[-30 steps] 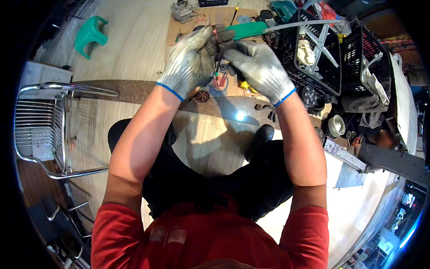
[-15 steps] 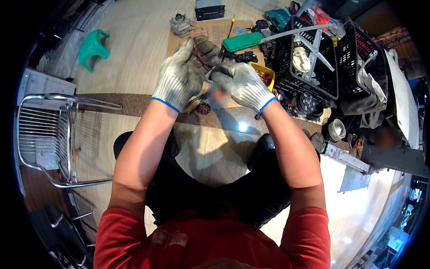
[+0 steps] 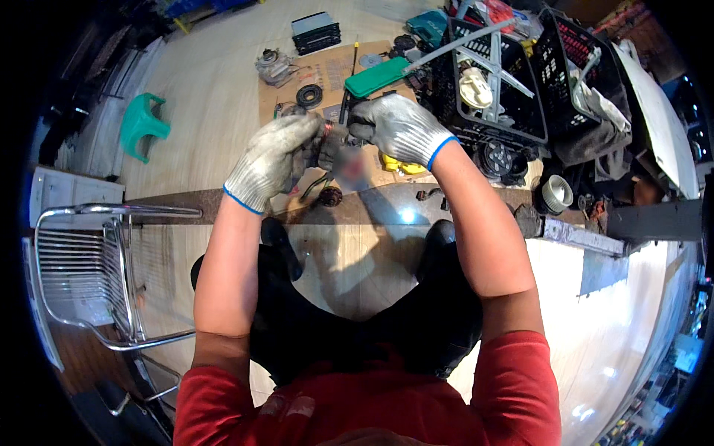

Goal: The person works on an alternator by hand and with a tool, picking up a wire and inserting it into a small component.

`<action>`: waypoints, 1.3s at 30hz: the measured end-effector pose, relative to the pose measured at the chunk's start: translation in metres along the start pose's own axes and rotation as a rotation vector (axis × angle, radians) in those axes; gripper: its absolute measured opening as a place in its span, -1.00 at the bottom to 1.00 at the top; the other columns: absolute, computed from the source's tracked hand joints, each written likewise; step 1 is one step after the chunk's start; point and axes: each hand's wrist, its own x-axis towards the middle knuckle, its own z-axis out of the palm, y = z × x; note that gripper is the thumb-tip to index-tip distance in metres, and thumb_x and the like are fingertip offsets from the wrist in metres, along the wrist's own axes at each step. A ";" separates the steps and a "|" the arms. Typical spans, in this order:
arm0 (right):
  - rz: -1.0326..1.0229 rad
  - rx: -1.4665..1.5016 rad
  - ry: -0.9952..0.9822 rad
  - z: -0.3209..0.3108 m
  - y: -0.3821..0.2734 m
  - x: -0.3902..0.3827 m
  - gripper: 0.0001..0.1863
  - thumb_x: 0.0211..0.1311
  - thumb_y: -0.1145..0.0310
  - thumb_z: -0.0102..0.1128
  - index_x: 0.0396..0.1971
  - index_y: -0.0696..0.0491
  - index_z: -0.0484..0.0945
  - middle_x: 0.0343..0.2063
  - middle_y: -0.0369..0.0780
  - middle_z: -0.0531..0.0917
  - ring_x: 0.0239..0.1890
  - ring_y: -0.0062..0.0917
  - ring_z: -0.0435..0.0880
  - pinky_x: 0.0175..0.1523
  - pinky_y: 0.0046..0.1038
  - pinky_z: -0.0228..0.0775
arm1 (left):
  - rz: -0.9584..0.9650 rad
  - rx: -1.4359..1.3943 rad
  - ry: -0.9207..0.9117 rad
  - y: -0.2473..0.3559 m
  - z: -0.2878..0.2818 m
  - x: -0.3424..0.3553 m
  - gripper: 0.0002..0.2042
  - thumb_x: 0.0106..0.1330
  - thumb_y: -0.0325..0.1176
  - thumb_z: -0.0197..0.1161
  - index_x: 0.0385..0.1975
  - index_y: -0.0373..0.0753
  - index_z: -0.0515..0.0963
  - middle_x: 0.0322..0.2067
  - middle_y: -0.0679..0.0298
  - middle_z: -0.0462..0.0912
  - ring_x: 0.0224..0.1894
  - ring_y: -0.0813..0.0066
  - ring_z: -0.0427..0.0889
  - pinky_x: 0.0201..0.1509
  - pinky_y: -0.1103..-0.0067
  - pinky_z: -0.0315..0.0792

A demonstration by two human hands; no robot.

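Both my hands wear white knitted gloves with grey-stained palms and blue cuffs. My left hand (image 3: 277, 152) is closed, its fingers curled round a small dark part with copper-red wire (image 3: 327, 129); much of it is hidden. Just to the right, my right hand (image 3: 398, 128) is closed too, fingertips bent toward that part. Whatever those fingers hold is hidden. Below the hands, a copper-wound motor piece (image 3: 329, 196) with wires lies on the floor. A black ring-shaped part (image 3: 309, 96) rests on the cardboard (image 3: 327, 70) beyond them.
A green-headed tool with a grey handle (image 3: 378, 77) and a metal motor housing (image 3: 275, 68) lie ahead. Black crates (image 3: 494, 126) full of parts stand at the right. A metal chair (image 3: 85, 275) and green stool (image 3: 143, 128) are at the left.
My left hand has moved left and nearer, and its spread fingers have curled in. My right hand has shifted slightly right. The black ring-shaped part and a yellow container's edge now show more plainly.
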 end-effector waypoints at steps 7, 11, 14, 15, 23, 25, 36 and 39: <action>0.110 0.022 0.065 -0.014 -0.020 -0.006 -0.72 0.27 0.11 0.10 -0.29 0.01 0.64 -0.32 -0.03 0.68 -0.19 -0.13 0.67 -0.09 -0.14 0.53 | 0.203 0.664 -0.010 -0.028 -0.007 0.007 -0.61 0.42 -0.18 0.16 0.01 -0.42 0.53 -0.12 0.15 0.67 -0.14 0.43 0.66 -0.03 0.54 0.50; -0.012 0.030 0.174 0.005 -0.012 -0.003 -0.69 0.29 0.11 0.05 -0.26 0.03 0.62 -0.31 -0.03 0.68 -0.18 -0.12 0.66 -0.06 -0.14 0.51 | 0.273 0.511 0.089 -0.038 -0.007 0.019 -0.59 0.44 -0.15 0.14 0.02 -0.41 0.53 -0.11 0.15 0.66 -0.12 0.48 0.61 0.01 0.54 0.46; -0.004 0.112 0.148 0.015 -0.020 -0.003 -0.67 0.29 0.13 0.00 -0.29 0.07 0.62 -0.29 0.00 0.67 -0.18 -0.11 0.65 -0.05 -0.14 0.49 | 0.183 0.034 0.183 -0.024 0.011 0.019 -0.60 0.47 -0.17 0.07 0.06 -0.40 0.48 -0.07 0.08 0.64 -0.06 0.34 0.62 0.05 0.43 0.48; -0.224 -0.046 0.162 0.011 -0.028 -0.006 -0.68 0.28 0.17 -0.03 -0.30 0.07 0.62 -0.25 0.01 0.65 -0.17 -0.09 0.64 -0.07 -0.12 0.47 | 0.098 -0.267 0.206 -0.017 0.015 0.016 -0.61 0.48 -0.17 0.05 0.08 -0.39 0.46 -0.06 0.06 0.64 -0.05 0.29 0.63 0.06 0.40 0.49; 0.003 0.378 0.114 0.026 -0.048 -0.009 -0.70 0.26 0.21 0.06 -0.18 0.10 0.61 -0.28 0.08 0.64 -0.15 0.01 0.60 -0.02 -0.09 0.45 | 0.221 -0.668 0.221 -0.006 0.011 0.020 -0.48 0.52 -0.02 -0.12 0.14 -0.41 0.40 0.05 -0.09 0.54 0.10 -0.01 0.52 0.25 0.15 0.38; -0.027 0.349 0.125 0.033 -0.041 -0.006 -0.70 0.26 0.21 0.06 -0.19 0.10 0.61 -0.27 0.07 0.65 -0.15 0.00 0.61 -0.03 -0.10 0.45 | 0.213 -0.702 0.204 -0.003 0.015 0.018 -0.52 0.53 -0.08 -0.13 0.15 -0.41 0.36 0.06 -0.11 0.54 0.12 0.00 0.54 0.18 0.20 0.47; -0.267 0.219 0.054 0.045 -0.006 0.005 -0.69 0.25 0.14 0.11 -0.17 0.02 0.64 -0.24 0.06 0.65 -0.14 -0.05 0.62 -0.02 -0.16 0.46 | 0.211 -0.776 -0.043 -0.003 0.007 0.010 -0.50 0.51 -0.03 -0.09 0.11 -0.39 0.41 -0.02 -0.02 0.60 0.02 0.08 0.59 0.10 0.24 0.50; -0.132 0.252 -0.074 0.030 -0.005 0.008 -0.71 0.24 0.18 0.10 -0.18 0.03 0.65 -0.25 0.01 0.65 -0.16 -0.10 0.63 -0.05 -0.20 0.47 | 0.147 -0.714 -0.250 -0.005 -0.004 0.008 -0.51 0.49 -0.03 -0.04 0.08 -0.41 0.45 -0.07 0.02 0.63 -0.06 0.12 0.62 0.08 0.24 0.49</action>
